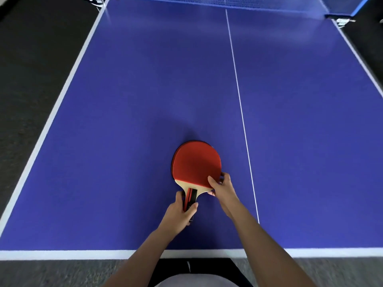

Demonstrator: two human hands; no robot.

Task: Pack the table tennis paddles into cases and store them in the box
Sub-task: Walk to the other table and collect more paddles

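A blue table tennis table fills the view. Near its near edge lie stacked red paddles. The left hand grips the handles, and the right hand pinches the blade edge, likely keeping them aligned for lifting.

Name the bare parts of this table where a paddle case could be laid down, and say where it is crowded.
Bare: the table between the paddles and the net, and right of the centre line. Crowded: near the front edge, where the left hand and right hand grip the paddles.
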